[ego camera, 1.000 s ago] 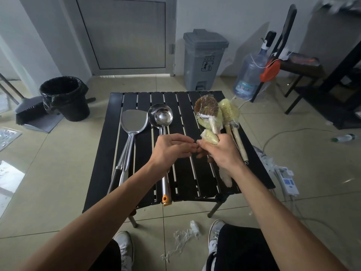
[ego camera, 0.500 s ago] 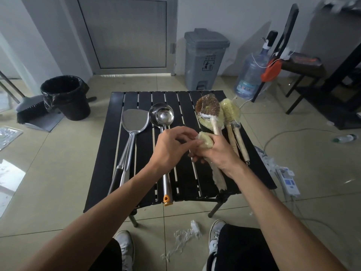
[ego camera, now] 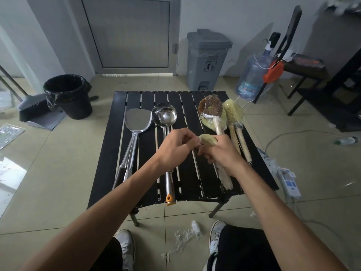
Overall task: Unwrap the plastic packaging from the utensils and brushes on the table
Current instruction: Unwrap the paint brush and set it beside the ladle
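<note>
My right hand (ego camera: pixel 220 153) grips a pale yellow brush (ego camera: pixel 208 139) above the black slatted table (ego camera: pixel 109 153); its plastic-wrapped handle hangs down below the fist. My left hand (ego camera: pixel 175 146) pinches the plastic at the brush's head with curled fingers. On the table lie a steel spatula (ego camera: pixel 136 122), two steel ladles (ego camera: pixel 165 116) with an orange-tipped handle, a round brown brush (ego camera: pixel 210 107) in plastic wrap and a long pale brush (ego camera: pixel 233 114), also wrapped.
Crumpled plastic wrap (ego camera: pixel 185 237) lies on the floor between my shoes. A black lined bin (ego camera: pixel 68 95) and a dustpan (ego camera: pixel 39 112) stand at the left, a grey pedal bin (ego camera: pixel 207 59) behind the table, a water jug (ego camera: pixel 253 75) and a power strip (ego camera: pixel 289 180) at the right.
The brush in my right hand has tilted so its head points left. My left hand moved up onto the head and now pinches the wrap there.
</note>
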`<act>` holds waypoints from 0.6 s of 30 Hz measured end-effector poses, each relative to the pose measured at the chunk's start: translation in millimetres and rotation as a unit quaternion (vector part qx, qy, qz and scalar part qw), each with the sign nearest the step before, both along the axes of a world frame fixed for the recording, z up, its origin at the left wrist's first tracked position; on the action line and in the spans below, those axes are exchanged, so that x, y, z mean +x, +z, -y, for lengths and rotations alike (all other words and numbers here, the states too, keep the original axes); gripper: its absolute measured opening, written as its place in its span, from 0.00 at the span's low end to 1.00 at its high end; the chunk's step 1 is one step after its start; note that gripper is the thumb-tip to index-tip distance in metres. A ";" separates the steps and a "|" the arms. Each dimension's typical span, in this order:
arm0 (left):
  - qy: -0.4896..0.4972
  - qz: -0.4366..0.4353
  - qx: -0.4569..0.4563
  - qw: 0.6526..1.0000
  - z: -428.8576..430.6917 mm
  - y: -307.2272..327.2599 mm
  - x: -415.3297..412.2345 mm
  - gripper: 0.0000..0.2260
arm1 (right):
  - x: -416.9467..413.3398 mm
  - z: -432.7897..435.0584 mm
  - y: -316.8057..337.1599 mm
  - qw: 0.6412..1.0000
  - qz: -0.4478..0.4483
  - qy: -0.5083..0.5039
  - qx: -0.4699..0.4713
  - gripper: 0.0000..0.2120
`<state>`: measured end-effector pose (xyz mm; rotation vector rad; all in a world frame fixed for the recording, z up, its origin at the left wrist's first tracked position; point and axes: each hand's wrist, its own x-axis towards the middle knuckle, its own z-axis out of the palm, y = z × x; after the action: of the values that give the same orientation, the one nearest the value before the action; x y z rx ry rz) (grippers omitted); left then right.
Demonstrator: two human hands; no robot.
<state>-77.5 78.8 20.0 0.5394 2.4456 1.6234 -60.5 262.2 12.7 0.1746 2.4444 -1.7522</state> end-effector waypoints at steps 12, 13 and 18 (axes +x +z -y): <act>0.092 0.242 0.276 0.925 0.8 14.2 -4.9 0.12 | -0.8 13.2 0.5 0.979 -0.047 0.053 0.189 0.09; 0.099 0.243 0.284 0.922 0.7 14.9 -5.5 0.13 | 0.6 13.5 1.9 0.980 -0.045 0.067 0.180 0.09; 0.125 0.247 0.308 0.910 2.7 16.7 -12.8 0.16 | 7.3 21.0 9.1 0.985 -0.029 0.139 0.093 0.05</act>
<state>-90.4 76.1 36.6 -0.1372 1.6657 2.2955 -53.2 241.2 21.8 -0.1954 2.5260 -1.4335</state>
